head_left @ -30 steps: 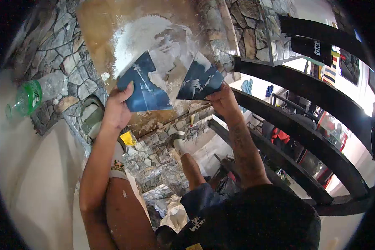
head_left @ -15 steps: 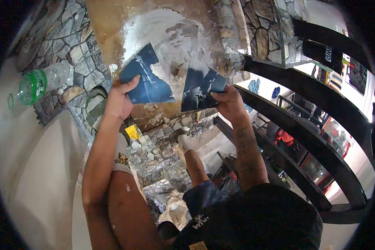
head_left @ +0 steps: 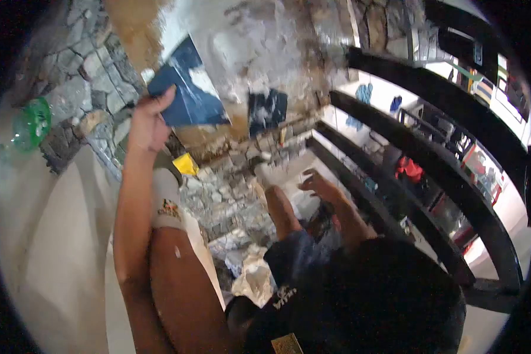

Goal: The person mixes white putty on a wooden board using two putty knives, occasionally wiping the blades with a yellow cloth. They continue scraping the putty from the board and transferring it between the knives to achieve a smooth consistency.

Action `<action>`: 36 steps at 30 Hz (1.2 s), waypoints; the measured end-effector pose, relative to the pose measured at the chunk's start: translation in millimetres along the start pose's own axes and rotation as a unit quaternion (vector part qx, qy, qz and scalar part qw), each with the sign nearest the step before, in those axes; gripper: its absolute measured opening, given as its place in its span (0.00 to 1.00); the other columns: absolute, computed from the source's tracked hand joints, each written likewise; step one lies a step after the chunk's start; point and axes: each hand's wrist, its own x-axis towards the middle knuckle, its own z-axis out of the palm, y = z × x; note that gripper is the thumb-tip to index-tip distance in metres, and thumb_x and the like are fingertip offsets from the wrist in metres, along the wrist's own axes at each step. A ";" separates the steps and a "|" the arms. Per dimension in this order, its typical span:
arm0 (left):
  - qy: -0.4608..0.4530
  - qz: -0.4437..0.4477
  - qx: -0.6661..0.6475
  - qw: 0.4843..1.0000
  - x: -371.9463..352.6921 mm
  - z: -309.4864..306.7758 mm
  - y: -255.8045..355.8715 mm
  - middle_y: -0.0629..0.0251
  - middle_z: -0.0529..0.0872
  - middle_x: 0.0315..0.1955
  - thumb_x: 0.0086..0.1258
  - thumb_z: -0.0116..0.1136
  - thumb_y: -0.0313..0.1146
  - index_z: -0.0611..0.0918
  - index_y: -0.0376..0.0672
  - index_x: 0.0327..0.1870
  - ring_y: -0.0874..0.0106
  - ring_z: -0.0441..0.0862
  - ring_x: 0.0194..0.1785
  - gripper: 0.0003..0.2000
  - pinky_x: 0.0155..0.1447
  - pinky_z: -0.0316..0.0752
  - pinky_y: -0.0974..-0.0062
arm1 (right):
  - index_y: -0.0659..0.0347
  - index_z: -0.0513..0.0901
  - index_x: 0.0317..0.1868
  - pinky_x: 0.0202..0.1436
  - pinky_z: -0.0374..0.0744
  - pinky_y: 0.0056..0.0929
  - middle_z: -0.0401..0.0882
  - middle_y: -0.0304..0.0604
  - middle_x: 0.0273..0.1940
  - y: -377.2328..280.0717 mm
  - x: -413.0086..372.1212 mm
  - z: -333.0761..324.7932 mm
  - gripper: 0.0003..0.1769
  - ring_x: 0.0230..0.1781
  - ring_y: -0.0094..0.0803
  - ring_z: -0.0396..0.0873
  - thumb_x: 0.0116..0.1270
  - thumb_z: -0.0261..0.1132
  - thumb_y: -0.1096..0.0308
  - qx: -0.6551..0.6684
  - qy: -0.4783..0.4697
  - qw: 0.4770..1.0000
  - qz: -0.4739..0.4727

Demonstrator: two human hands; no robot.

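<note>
My left hand grips a blue flat spreader, thumb on top, with white paste along its right edge. A second blue spreader, smeared with white, lies at the near edge of a brown board. White paste covers much of that board. Lower down, my right hand is in the air over the steps, its fingers apart and slightly curled, holding nothing. It is somewhat blurred.
A clear bottle with a green label stands at the left on a stone-patterned surface. A yellow piece lies near my leg. Dark railing bars curve along the right. A whitish bag sits below, between my legs.
My right hand has let go of the second spreader, left on the board, and drawn back toward my body. My left hand still holds its spreader. The view has shifted slightly.
</note>
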 end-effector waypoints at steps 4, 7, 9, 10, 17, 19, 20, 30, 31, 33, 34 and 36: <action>-0.022 -0.019 0.024 0.999 0.5 -5.4 3.4 0.64 0.82 0.42 0.61 0.59 0.26 0.75 0.36 0.51 0.70 0.80 0.45 0.17 0.52 0.75 0.71 | 0.58 0.65 0.57 0.37 0.72 0.28 0.73 0.38 0.43 82.4 -21.1 -12.9 0.28 0.38 0.24 0.72 0.57 0.65 0.71 -0.136 -0.230 0.960 0.086; -0.013 -0.016 0.035 0.999 -5.6 -5.4 -2.3 0.63 0.82 0.43 0.62 0.59 0.27 0.75 0.36 0.51 0.70 0.80 0.45 0.16 0.52 0.75 0.71 | 0.56 0.62 0.61 0.42 0.73 0.31 0.74 0.38 0.47 87.9 -6.3 -21.3 0.29 0.42 0.26 0.73 0.60 0.62 0.68 -0.106 -0.217 0.970 0.029; -0.021 -0.002 0.046 0.999 -4.3 -5.6 -2.0 0.63 0.81 0.43 0.62 0.58 0.28 0.75 0.35 0.52 0.70 0.80 0.45 0.17 0.52 0.74 0.72 | 0.54 0.60 0.64 0.44 0.74 0.32 0.75 0.38 0.50 78.4 19.9 -20.8 0.31 0.44 0.27 0.73 0.62 0.60 0.65 -0.043 -0.162 0.981 -0.095; -0.031 -0.008 0.024 0.999 -1.9 -6.9 -0.8 0.62 0.81 0.44 0.62 0.58 0.27 0.74 0.34 0.51 0.70 0.80 0.45 0.16 0.54 0.73 0.72 | 0.51 0.57 0.67 0.52 0.74 0.40 0.75 0.39 0.55 56.5 30.9 -11.7 0.31 0.50 0.30 0.74 0.64 0.56 0.59 0.058 -0.122 0.990 0.041; -0.060 0.024 -0.074 0.995 3.7 -31.1 24.3 0.59 0.81 0.46 0.64 0.54 0.25 0.76 0.34 0.51 0.65 0.78 0.51 0.14 0.59 0.69 0.64 | 0.54 0.75 0.53 0.58 0.67 0.42 0.74 0.46 0.51 -10.5 162.8 215.4 0.28 0.53 0.41 0.71 0.54 0.70 0.55 -0.040 -0.103 0.972 -0.207; -0.099 0.037 -0.083 0.991 -14.9 -12.0 30.2 0.59 0.81 0.47 0.64 0.53 0.25 0.76 0.35 0.51 0.64 0.77 0.53 0.14 0.61 0.68 0.63 | 0.57 0.72 0.56 0.62 0.64 0.41 0.72 0.47 0.53 -92.2 145.5 250.9 0.34 0.57 0.41 0.68 0.52 0.72 0.52 -0.048 0.009 0.964 -0.260; -0.095 0.051 -0.076 0.991 -18.9 -10.5 31.8 0.59 0.81 0.47 0.64 0.53 0.25 0.76 0.35 0.51 0.64 0.77 0.53 0.14 0.61 0.67 0.62 | 0.57 0.69 0.59 0.62 0.64 0.40 0.71 0.48 0.55 -133.0 141.6 259.2 0.37 0.58 0.40 0.67 0.51 0.72 0.52 0.011 -0.016 0.924 -0.381; -0.073 0.102 -0.137 0.983 -53.3 -47.7 42.7 0.58 0.79 0.49 0.64 0.53 0.23 0.73 0.34 0.55 0.65 0.76 0.54 0.17 0.60 0.68 0.64 | 0.62 0.74 0.52 0.52 0.71 0.34 0.77 0.45 0.46 -168.9 184.3 314.3 0.28 0.47 0.34 0.73 0.51 0.70 0.62 -0.004 0.037 0.968 -0.247; -0.048 0.108 -0.129 0.985 -49.8 -47.5 44.2 0.59 0.79 0.48 0.63 0.54 0.24 0.74 0.35 0.53 0.64 0.76 0.53 0.16 0.60 0.68 0.62 | 0.63 0.75 0.52 0.51 0.72 0.33 0.78 0.45 0.45 -157.1 181.8 306.1 0.27 0.46 0.34 0.74 0.51 0.70 0.63 0.004 0.030 0.970 -0.239; 0.004 0.118 -0.117 0.986 -45.4 -42.1 42.1 0.59 0.80 0.47 0.62 0.55 0.25 0.77 0.37 0.51 0.63 0.76 0.52 0.15 0.61 0.66 0.59 | 0.64 0.76 0.50 0.49 0.73 0.32 0.79 0.45 0.43 -130.9 173.5 283.4 0.25 0.44 0.33 0.75 0.52 0.70 0.64 0.019 0.017 0.974 -0.223; 0.006 0.130 -0.093 0.987 -45.6 -36.7 41.6 0.60 0.81 0.46 0.63 0.56 0.26 0.77 0.38 0.50 0.63 0.77 0.51 0.14 0.60 0.68 0.60 | 0.64 0.76 0.50 0.48 0.74 0.31 0.79 0.44 0.43 -120.0 170.0 272.2 0.25 0.43 0.32 0.76 0.52 0.70 0.65 0.022 0.009 0.976 -0.215; -0.034 0.120 -0.096 0.987 -38.1 -41.2 42.9 0.60 0.81 0.45 0.63 0.56 0.26 0.77 0.37 0.50 0.64 0.77 0.50 0.14 0.59 0.69 0.61 | 0.65 0.77 0.48 0.46 0.75 0.30 0.81 0.44 0.41 -95.3 164.9 255.7 0.23 0.41 0.31 0.77 0.52 0.69 0.67 0.028 -0.015 0.979 -0.203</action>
